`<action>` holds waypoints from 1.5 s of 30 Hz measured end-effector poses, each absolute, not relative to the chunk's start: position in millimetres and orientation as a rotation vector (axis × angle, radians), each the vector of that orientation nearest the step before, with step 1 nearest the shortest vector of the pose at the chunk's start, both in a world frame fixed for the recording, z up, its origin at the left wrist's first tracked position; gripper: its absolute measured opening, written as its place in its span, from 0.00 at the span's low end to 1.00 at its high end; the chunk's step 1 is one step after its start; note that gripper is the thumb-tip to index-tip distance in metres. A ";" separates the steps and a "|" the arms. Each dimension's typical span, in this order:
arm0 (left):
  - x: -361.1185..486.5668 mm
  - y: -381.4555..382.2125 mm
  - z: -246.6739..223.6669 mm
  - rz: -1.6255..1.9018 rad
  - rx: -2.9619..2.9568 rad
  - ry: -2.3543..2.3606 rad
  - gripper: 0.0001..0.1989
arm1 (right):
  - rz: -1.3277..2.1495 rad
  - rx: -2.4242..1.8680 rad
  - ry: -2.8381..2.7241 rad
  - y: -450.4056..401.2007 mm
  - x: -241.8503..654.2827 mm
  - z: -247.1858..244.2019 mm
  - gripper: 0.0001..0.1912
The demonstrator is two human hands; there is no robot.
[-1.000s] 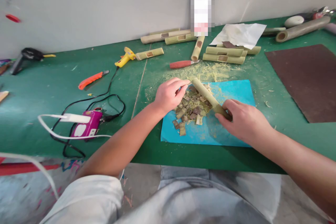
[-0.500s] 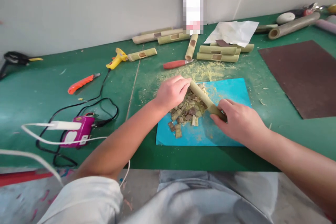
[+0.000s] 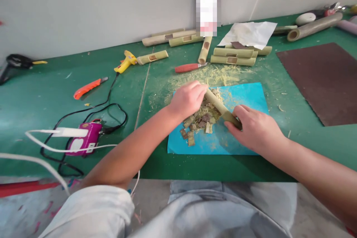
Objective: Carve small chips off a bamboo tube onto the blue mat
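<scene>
A pale green bamboo tube [image 3: 216, 103] is held slantwise over a blue sheet [image 3: 245, 143]. My right hand [image 3: 253, 126] is wrapped round its near end, thumb on the near side. At the far end, my left hand [image 3: 188, 98] has its fingers closed on the tube and covers the tip. Whether a small piece sits under those fingers is hidden. Below the tube lies a heap of small brown and greenish chips [image 3: 205, 119] mixed with shavings.
Behind the sheet lies a red-handled knife [image 3: 186, 68] among shavings. Cut bamboo tubes [image 3: 233, 60] lie further back. An orange cutter [image 3: 88, 88], a yellow glue gun [image 3: 125, 62] and a purple power block [image 3: 85, 139] with cables are left; a brown sheet [image 3: 323, 85] is right.
My left hand has shifted slightly right, a little closer to my right hand along the tube. My right hand keeps its grip. The whole view has moved slightly.
</scene>
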State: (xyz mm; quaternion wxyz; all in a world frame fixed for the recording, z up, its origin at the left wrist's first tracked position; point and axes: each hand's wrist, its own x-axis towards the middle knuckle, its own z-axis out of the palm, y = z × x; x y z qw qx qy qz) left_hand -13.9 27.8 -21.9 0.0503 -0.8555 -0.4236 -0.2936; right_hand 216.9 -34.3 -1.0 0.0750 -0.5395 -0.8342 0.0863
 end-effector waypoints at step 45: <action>-13.3 19.0 -21.7 -0.888 -2.647 -1.200 0.14 | 0.415 -1.587 -2.447 -32.9 220.8 -5.4 0.13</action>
